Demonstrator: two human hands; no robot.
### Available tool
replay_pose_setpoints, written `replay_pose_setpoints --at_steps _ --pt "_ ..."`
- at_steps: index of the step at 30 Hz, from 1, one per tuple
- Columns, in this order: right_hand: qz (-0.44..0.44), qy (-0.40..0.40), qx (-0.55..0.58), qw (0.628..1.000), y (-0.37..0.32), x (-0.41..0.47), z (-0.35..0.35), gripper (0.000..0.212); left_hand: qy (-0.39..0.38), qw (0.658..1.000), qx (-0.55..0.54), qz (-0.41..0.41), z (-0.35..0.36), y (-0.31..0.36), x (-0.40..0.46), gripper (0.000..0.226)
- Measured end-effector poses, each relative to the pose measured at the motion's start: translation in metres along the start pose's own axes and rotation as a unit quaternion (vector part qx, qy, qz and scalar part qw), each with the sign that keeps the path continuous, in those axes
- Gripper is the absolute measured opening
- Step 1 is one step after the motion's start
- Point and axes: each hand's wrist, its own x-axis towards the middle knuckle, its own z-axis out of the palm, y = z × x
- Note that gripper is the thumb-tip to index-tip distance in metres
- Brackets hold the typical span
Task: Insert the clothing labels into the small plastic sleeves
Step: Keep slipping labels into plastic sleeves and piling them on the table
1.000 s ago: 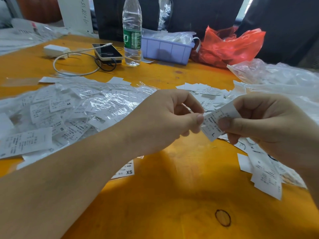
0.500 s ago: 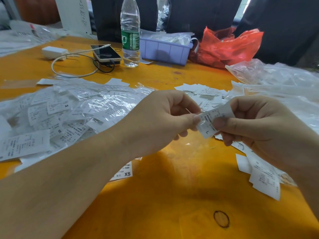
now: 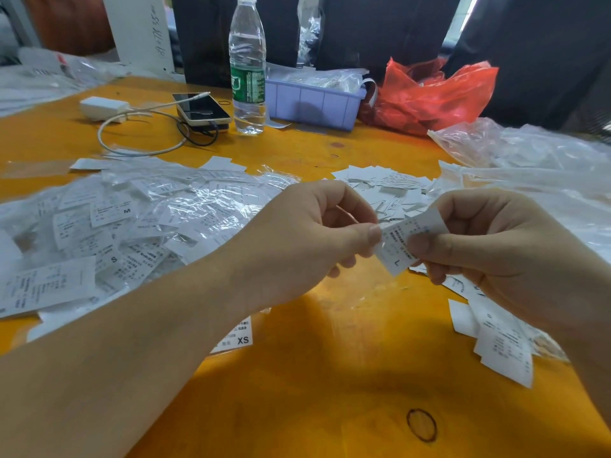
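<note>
Head view
Left hand (image 3: 307,236): thumb and forefinger pinched on the left edge of the held piece; a clear sleeve is probably between them, though its film is too faint to confirm.
Right hand (image 3: 496,249): thumb and fingers clamped on the right half of the label, above the table's near middle.
Label (image 3: 401,241): white printed slip marked L, held between both hands and off the table; long axis tilted, upper right down to lower left, with the L end at the lower left and the printed face towards the camera.
Sleeved pile (image 3: 132,223): labels in crinkled clear film, sizes M and S readable, spread along the table's left edge.
Loose labels (image 3: 383,186): bare slips near the table's middle, beyond the hands; more at the near right edge under the right wrist.
Table (image 3: 330,375): orange top, bare at the near edge.
Empty film (image 3: 529,150): heap of clear plastic at the far right corner.
Step in hand: judged to be feeding the label into a sleeve mouth.
Doing it well: keep the mouth open with the left pinch, lead with one corner of the label, keep the slip flat and in line with the sleeve, and shift the right grip back as it slides in.
</note>
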Motion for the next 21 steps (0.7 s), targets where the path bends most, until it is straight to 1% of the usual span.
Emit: replay_pose_setpoints --at_steps 2,4,8,11,13,15,18,19,21 --pt "0.004 0.006 -0.010 1.000 0.001 0.001 0.003 0.019 -0.009 1.000 0.011 0.004 0.001 0.000 0.000 0.004" --pt "0.006 0.004 -0.018 1.000 0.003 0.002 0.006 0.014 -0.012 1.000 0.020 0.010 0.001 -0.001 0.000 0.006" --pt "0.022 -0.020 -0.002 1.000 0.003 0.002 0.007 0.017 -0.010 1.000 0.014 0.019 0.001 -0.001 -0.001 0.010" --pt "0.043 -0.040 -0.021 0.998 0.004 0.001 0.010 0.029 -0.013 0.999 0.024 0.025 0.003 -0.001 -0.002 0.012" --pt "0.044 -0.039 -0.033 0.998 0.004 0.001 0.013 0.028 -0.012 0.999 0.031 0.025 0.004 -0.002 -0.002 0.012" --pt "0.038 -0.026 -0.035 0.998 0.004 0.002 0.014 0.028 -0.015 0.999 0.024 0.014 0.005 -0.001 -0.001 0.016" --pt "0.031 0.010 -0.005 0.999 0.002 0.002 0.011 0.024 -0.040 0.999 0.014 -0.033 0.002 -0.001 0.000 0.039" --pt "0.028 0.025 0.004 0.999 0.002 0.002 0.010 0.023 -0.050 0.998 0.013 -0.046 0.000 -0.001 0.001 0.040" --pt "0.027 0.052 0.011 0.998 0.001 0.003 0.006 0.025 -0.065 0.996 0.003 -0.057 -0.004 -0.002 0.002 0.035"
